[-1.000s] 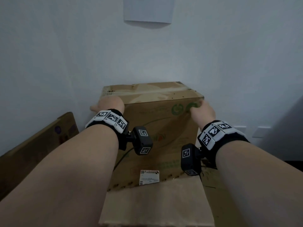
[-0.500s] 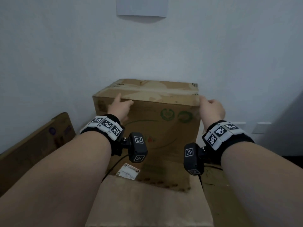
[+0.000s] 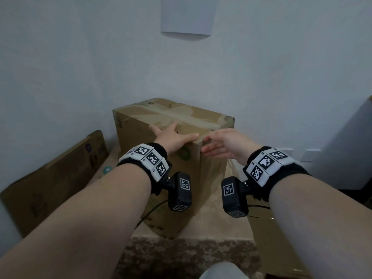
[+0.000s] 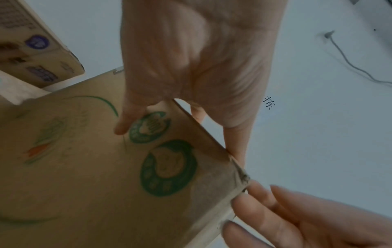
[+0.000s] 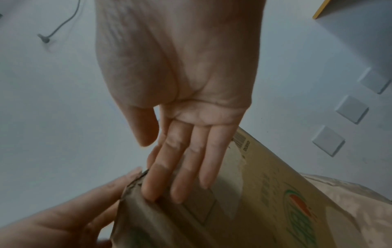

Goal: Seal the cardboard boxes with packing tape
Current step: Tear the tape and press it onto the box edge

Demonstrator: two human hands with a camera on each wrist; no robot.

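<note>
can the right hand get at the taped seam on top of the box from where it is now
Probably yes. The right hand lies open against the cardboard box by its near top corner, and the taped seam lies just beyond. Only the left hand rests nearby.

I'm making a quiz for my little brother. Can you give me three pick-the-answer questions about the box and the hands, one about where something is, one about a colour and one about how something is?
1. Where is the left hand?
A. on the top of the cardboard box, by its near corner
B. flat on the wall
C. under the box

2. What colour are the round stamps on the box's side?
A. red
B. green
C. blue

3. How are the right hand's fingers?
A. curled in a fist
B. pinching a tape roll
C. straight, against the box's side

Answers:
1 A: the head view shows it lying along the top edge.
2 B: the left wrist view shows two green rings.
3 C: the right wrist view shows straight fingers touching cardboard.
</note>
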